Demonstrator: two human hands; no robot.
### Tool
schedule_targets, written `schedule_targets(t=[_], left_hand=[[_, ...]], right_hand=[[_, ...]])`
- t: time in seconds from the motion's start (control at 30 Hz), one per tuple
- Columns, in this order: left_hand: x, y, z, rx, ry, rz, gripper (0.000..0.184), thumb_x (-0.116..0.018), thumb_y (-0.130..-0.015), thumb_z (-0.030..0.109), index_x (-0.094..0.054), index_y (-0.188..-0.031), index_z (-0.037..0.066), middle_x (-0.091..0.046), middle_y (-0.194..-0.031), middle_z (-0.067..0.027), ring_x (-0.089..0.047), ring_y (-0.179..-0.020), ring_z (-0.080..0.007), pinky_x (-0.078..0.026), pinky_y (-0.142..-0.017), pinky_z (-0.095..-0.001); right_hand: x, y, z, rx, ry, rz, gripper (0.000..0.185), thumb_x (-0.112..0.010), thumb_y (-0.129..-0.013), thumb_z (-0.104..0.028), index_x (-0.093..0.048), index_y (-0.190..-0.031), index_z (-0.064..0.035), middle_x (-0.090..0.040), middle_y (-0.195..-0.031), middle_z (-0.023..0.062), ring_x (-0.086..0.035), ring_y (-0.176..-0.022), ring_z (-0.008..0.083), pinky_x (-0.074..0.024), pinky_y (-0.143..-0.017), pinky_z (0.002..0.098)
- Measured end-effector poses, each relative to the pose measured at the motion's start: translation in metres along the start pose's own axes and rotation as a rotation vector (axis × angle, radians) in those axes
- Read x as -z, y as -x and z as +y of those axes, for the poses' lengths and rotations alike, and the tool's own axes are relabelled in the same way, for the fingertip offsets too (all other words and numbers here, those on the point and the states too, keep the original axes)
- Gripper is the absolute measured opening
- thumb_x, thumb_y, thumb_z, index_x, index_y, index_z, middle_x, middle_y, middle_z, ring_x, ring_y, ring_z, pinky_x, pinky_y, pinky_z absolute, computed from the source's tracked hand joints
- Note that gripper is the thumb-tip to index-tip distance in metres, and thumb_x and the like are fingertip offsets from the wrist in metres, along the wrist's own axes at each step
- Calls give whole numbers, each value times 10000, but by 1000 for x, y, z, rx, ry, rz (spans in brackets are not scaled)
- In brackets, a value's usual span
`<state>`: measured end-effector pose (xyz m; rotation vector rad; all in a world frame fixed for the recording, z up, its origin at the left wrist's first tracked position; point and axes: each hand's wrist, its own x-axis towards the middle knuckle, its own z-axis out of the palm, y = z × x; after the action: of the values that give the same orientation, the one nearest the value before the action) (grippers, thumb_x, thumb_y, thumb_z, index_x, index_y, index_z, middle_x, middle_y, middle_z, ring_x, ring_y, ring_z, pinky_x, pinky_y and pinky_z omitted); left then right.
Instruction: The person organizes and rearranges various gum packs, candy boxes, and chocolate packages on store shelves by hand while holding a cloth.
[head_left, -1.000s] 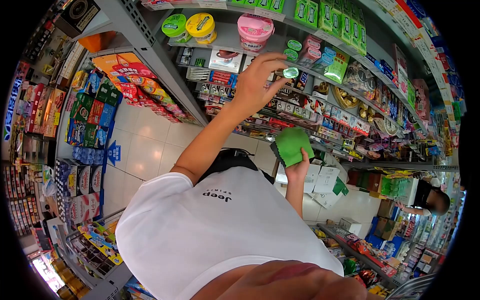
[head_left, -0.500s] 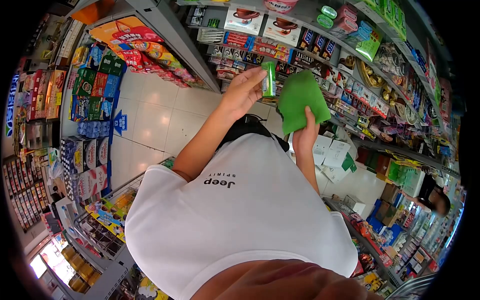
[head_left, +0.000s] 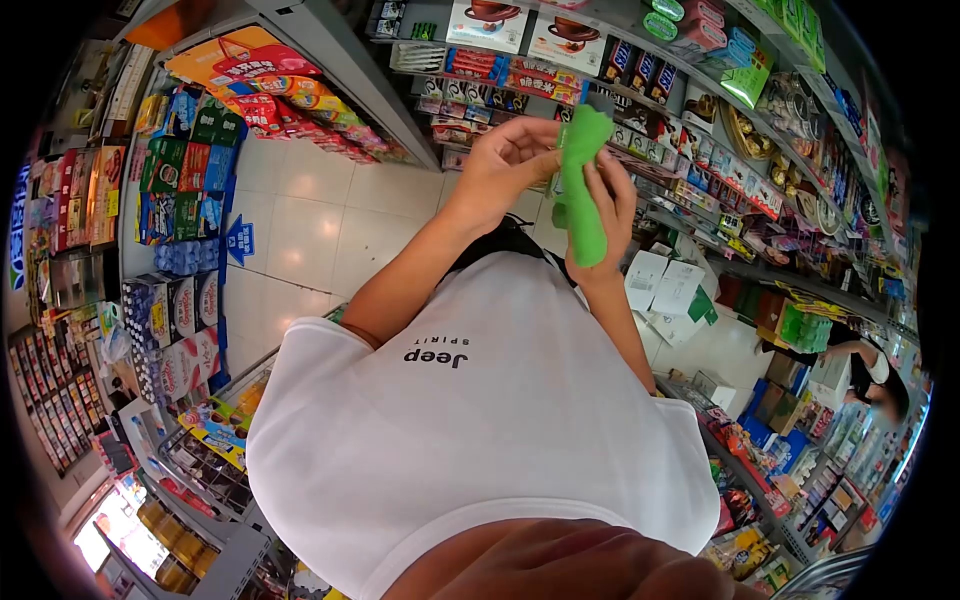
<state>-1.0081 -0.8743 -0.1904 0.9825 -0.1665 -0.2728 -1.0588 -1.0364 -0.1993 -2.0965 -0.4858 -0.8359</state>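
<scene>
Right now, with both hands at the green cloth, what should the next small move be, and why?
Probably to draw the green cloth gently along with the right hand while the left hand stays steady: the cloth is folded lengthwise in the right hand, and the left hand is at its edge. What, if anything, the fold covers is hidden.

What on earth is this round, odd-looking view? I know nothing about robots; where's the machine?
There's no robot here, just a person's bare hands. One camera on the person's head looks forward and down, so their white shirt fills the lower middle, its lettering upside down. The right hand holds a bunched green cloth; the left hand has its fingers at the cloth's edge, and I can't tell what they pinch. Beyond, grey shelving carries packaged goods, including boxes with cup pictures.
</scene>
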Motion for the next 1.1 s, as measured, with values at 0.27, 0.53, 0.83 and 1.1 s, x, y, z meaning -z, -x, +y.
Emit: schedule_targets(t=[0.27,0.53,0.83,1.1], left_hand=[[-16,-12,12,-76,-40,18,338,-713,-946,49,-615,-1265,-6,-678,-1125,-69,-651,-1037,-146,-530,-918,-289],[-24,-7,17,136,57,-138,385,-668,-992,109,-590,-1359,23,-668,-1252,-95,-628,-1126,-159,-531,-930,-325],[-34,-18,9,30,117,-78,447,-690,-980,127,-564,-1396,22,-656,-1281,-122,-624,-1162,-183,-526,-978,-329],[-31,-18,12,211,108,-223,501,-716,-963,121,-534,-1407,-21,-636,-1292,-106,-608,-1178,-167,-501,-1006,-309]], right_hand=[[10,-5,-12,69,92,-17,457,-726,-827,-129,-681,-1264,-1,-565,-1335,180,-557,-1218,335,-451,-1034,436],[8,-1,-9,-180,31,134,388,-539,-1014,-96,-548,-1366,67,-485,-1417,180,-514,-1279,310,-411,-1078,404],[17,7,-14,-188,-25,35,406,-503,-1036,-141,-518,-1381,72,-483,-1425,198,-514,-1281,322,-404,-1080,428],[21,2,-16,-309,-127,150,401,-530,-1018,-126,-533,-1377,52,-490,-1407,190,-510,-1278,311,-399,-1077,405]])
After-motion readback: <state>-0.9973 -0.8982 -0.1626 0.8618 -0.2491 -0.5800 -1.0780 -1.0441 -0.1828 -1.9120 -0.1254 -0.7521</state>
